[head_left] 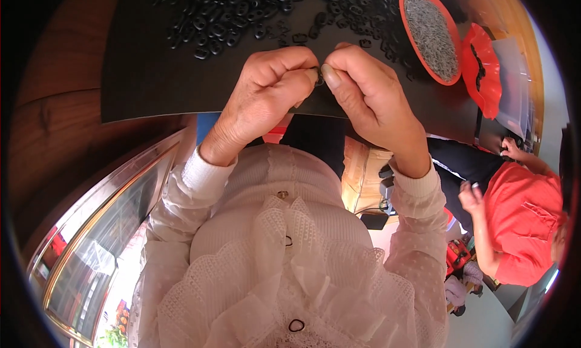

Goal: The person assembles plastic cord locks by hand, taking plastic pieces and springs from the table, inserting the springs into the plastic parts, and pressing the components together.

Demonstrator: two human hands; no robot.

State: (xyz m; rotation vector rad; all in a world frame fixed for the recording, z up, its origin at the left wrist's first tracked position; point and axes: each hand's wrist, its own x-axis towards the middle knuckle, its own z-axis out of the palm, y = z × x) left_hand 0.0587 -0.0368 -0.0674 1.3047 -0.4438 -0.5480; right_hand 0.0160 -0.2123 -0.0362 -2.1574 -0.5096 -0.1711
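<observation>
My left hand and my right hand meet fingertip to fingertip over the near edge of a black mat. Between thumbs and forefingers they pinch one small dark ring-shaped part, mostly hidden by the fingers. Both fists are curled tight. A heap of several similar small black parts lies on the mat just beyond my hands. White lacy sleeves cover both forearms.
A red oval tray holding fine grey metal pieces sits at the far right, with a second red dish beside it. A person in an orange top sits at the right. A wooden table edge and a glass-fronted cabinet lie left.
</observation>
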